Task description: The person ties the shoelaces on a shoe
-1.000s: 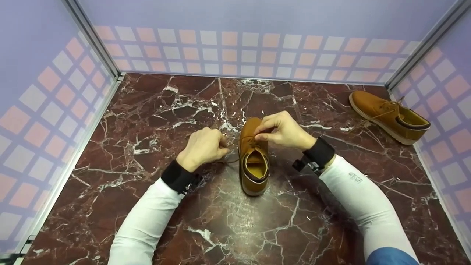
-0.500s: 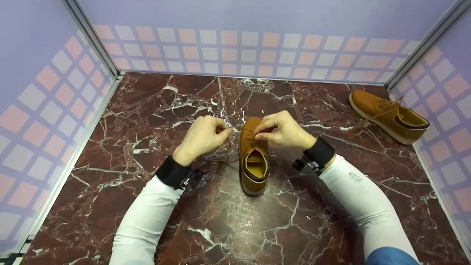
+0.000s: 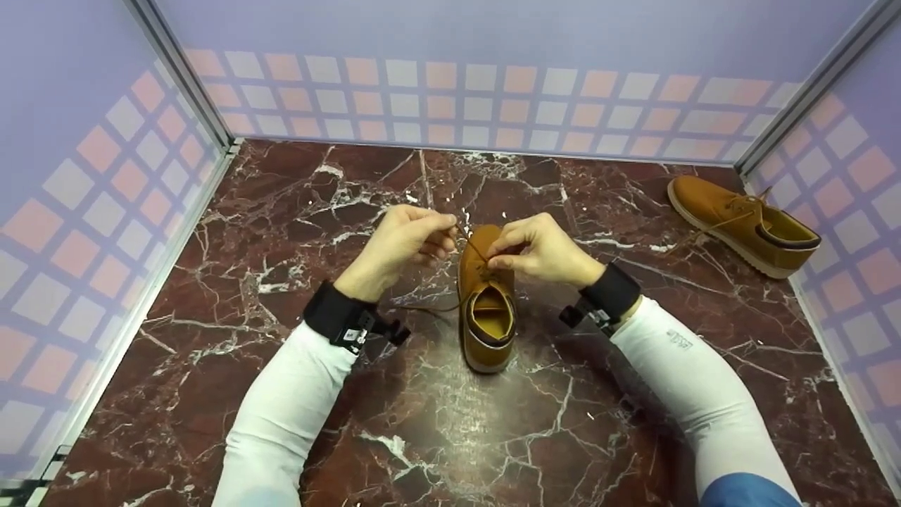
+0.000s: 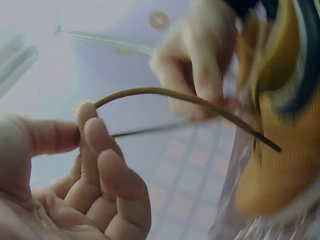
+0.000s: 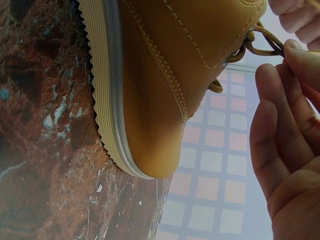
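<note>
A tan leather shoe stands on the floor, toe pointing away, its yellow-lined opening toward me. My left hand is left of the toe and pinches a brown shoelace between thumb and fingers. Part of that lace arcs beyond the fingertips to a dark tip, and another stretch runs taut toward the shoe. Over the eyelets, my right hand pinches a loop of lace between thumb and forefinger. A loose lace end trails on the floor to the left of the shoe.
A matching laced shoe lies angled at the back right, near the side panel. Pale purple panels with pink and white squares enclose the marbled dark red floor at the back and both sides.
My left hand has moved up and right toward the shoe's toe and turned, drawing the lace with it. The right hand has held its place at the eyelets.
</note>
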Demonstrator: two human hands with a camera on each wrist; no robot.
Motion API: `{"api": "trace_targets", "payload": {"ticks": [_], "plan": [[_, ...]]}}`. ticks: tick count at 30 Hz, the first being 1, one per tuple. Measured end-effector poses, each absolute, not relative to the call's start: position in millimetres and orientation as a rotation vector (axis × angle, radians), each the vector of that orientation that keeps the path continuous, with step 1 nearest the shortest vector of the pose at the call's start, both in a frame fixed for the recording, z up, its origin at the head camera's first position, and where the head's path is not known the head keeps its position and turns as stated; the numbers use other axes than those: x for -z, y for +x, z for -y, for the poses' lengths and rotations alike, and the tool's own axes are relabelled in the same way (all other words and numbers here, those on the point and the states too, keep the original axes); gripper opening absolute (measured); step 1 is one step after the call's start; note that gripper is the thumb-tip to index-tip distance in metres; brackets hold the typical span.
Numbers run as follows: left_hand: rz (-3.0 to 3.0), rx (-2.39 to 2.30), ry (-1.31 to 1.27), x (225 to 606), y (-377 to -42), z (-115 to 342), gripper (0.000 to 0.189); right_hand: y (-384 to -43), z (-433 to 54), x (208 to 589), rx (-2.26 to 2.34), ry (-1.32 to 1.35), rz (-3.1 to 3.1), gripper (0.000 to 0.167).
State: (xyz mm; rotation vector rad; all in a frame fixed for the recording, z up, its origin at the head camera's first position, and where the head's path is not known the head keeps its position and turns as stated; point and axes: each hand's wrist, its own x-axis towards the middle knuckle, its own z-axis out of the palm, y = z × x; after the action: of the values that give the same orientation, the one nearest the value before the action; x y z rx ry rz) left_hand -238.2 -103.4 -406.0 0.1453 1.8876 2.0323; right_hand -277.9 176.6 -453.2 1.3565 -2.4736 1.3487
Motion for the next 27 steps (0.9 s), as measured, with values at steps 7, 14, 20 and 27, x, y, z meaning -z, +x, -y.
{"api": "trace_targets", "payload": {"ticks": [7,14,20,27], "plan": [[-1.464,-2.156,0.067,413,-235,88,0.03,-278,-178,452,-1.298,1.343,2.517,0.011],[-1.384,-2.144,0.101,423,-226,72,0.029,-279,-179,450,-1.287,1.327,2.535,0.011],[-1.581,-2.068,0.114,438,-212,57,0.014,-281,-180,448,-1.244,1.302,2.617,0.019],[-2.28,-1.672,0.463,449,-190,28,0.02,-282,-182,446,-1.28,1.285,2.657,0.015]]}}
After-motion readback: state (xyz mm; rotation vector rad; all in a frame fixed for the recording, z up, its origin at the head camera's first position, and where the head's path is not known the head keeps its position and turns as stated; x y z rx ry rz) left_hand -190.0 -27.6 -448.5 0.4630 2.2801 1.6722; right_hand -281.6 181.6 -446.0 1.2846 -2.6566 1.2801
